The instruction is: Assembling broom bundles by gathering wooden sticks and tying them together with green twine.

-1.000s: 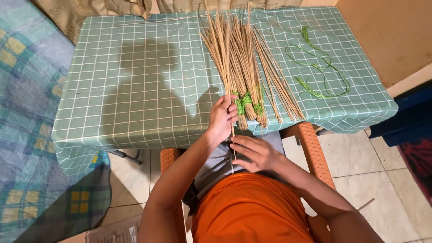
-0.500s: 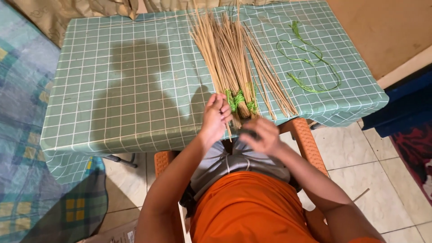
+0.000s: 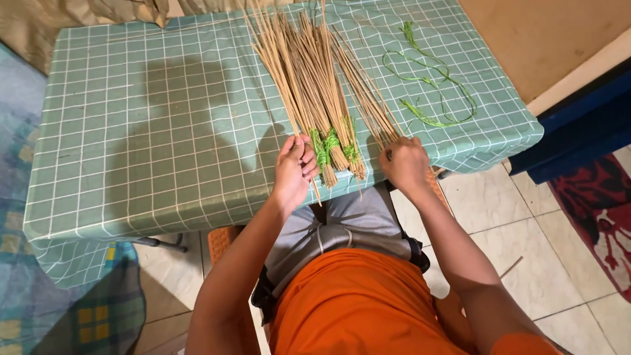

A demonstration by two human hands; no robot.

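Note:
Several bundles of thin tan sticks [image 3: 309, 72] lie on a table covered with a green checked cloth [image 3: 164, 131]. Green string [image 3: 327, 141] ties the bundles near their lower ends. My left hand [image 3: 294, 167] rests on the left side of the tied bundles, fingers curled against the sticks. My right hand [image 3: 403, 162] grips the near ends of a loose group of sticks [image 3: 368, 98] at the table's front edge.
A loose length of green string [image 3: 430, 82] lies coiled on the cloth at the right. A dark blue piece of furniture [image 3: 578, 131] stands to the right. Tiled floor [image 3: 526, 250] and a red patterned rug [image 3: 601, 217] lie below. I sit on an orange chair [image 3: 220, 240].
My right hand has risen from my lap to the table edge and closed on the loose sticks at the right. My left hand stays at the tied bundles.

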